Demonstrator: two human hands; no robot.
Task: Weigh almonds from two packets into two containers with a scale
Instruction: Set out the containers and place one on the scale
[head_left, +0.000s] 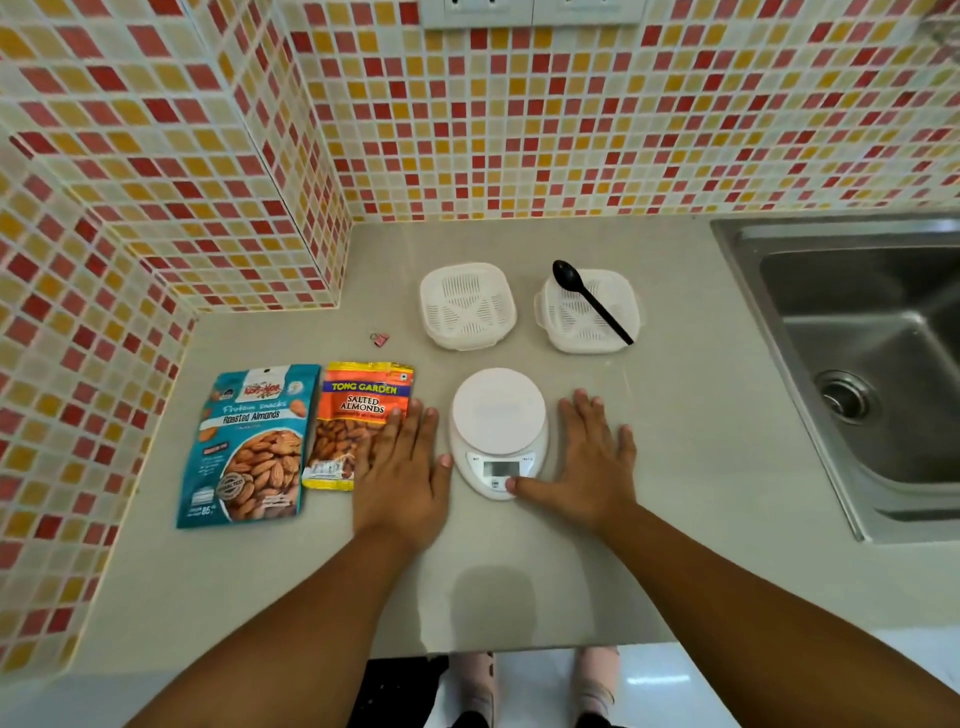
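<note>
- Nothing is weighed yet, as far as I can see: the scale sits at the counter's front with its white platform bare, its display unreadable from here.
- Both white containers stand behind the scale, side by side, holding no almonds; a black spoon lies across the right one.
- The blue packet and the orange packet lie flat to the scale's left, seemingly unopened.
- The left hand lies flat, fingers spread, partly over the orange packet.
- The right hand lies flat beside the scale, thumb touching the scale's front by the buttons, gripping nothing.
- My guess: the whole job remains, starting with switching the scale on.
</note>
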